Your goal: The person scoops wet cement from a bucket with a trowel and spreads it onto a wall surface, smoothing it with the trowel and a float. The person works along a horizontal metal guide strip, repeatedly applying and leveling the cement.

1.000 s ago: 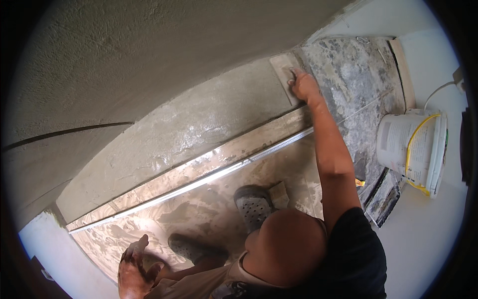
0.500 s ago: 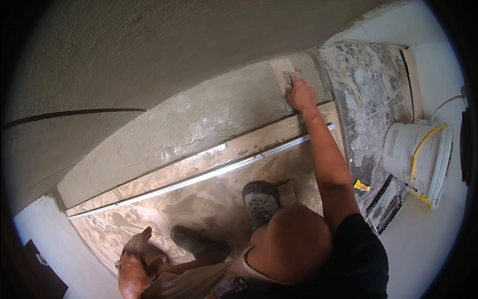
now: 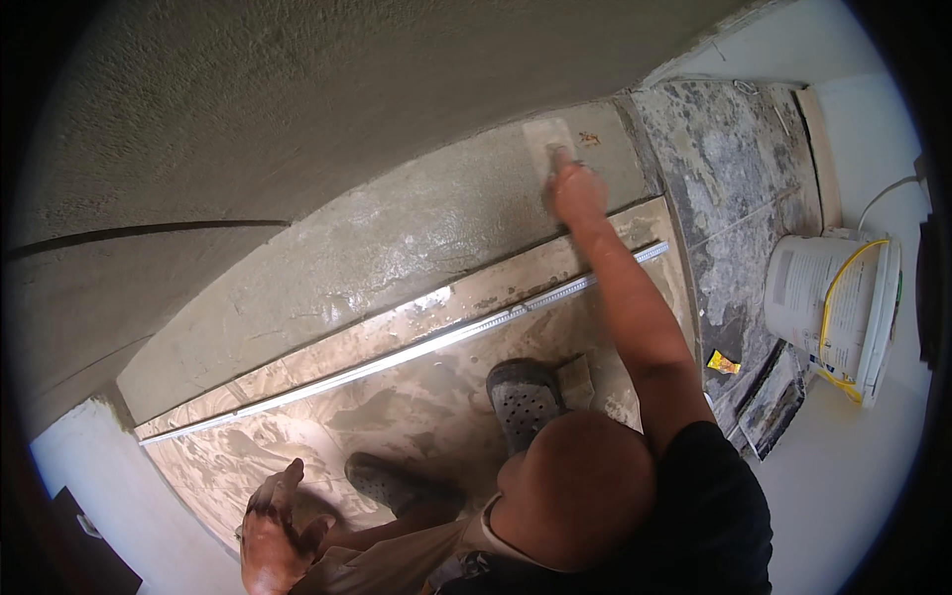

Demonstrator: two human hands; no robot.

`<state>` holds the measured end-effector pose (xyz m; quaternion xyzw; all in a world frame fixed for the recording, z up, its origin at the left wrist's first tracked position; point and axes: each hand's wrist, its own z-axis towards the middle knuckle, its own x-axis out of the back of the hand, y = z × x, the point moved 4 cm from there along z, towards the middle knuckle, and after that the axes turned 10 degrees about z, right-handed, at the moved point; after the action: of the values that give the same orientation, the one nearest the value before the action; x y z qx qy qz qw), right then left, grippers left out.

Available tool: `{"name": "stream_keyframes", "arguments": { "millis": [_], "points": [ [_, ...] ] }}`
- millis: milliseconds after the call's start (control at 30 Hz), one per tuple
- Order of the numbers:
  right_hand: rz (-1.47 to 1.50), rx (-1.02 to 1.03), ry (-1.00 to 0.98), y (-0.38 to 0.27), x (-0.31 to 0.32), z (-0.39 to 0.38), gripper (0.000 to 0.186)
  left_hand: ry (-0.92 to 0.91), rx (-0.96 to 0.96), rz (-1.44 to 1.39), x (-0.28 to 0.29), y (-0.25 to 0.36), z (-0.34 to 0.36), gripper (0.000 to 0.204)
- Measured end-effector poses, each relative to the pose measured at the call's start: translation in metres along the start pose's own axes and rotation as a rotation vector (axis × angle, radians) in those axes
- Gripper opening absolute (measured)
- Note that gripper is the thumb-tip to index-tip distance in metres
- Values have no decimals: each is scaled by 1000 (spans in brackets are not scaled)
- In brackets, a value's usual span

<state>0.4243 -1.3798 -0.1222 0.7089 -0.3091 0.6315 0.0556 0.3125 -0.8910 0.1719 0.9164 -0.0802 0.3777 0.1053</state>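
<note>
My right hand (image 3: 578,193) is closed round the handle of a pale, flat rectangular plastering trowel (image 3: 541,135). The trowel's blade lies against a band of wet grey mortar (image 3: 397,238), near its far right end; hand and tool are somewhat smeared by motion. A small orange-brown patch (image 3: 589,139) shows on the mortar just right of the blade. At the lower left, my left hand (image 3: 273,535) is open and dirty with dark residue. Its thumb stands apart from the fingers, and nothing is seen in it.
A long metal straight strip (image 3: 416,349) lies along the smeared tan floor (image 3: 248,456). On the right are a white bucket (image 3: 818,297) with a yellow handle, a yellow wrapper (image 3: 723,363) and a dark-edged tray-like piece (image 3: 773,402). A rough grey wall (image 3: 248,109) rises beyond the mortar.
My right hand and the trowel have moved left across the mortar, uncovering more of the orange-brown patch. My left hand has stayed in nearly the same place.
</note>
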Motion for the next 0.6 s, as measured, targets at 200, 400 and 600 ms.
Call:
{"name": "stream_keyframes", "arguments": {
  "millis": [200, 400, 600],
  "points": [
    [-47, -169, 103, 81, 23, 35, 27, -3, 20, -7, 2, 2, 1, 80],
    [26, 26, 24, 74, 24, 20, 44, 2, -51, 27, -1, 1, 7, 81],
    [148, 127, -101, 34, 16, 17, 47, 1, -31, -10, 0, 4, 5, 80]
  ]
}}
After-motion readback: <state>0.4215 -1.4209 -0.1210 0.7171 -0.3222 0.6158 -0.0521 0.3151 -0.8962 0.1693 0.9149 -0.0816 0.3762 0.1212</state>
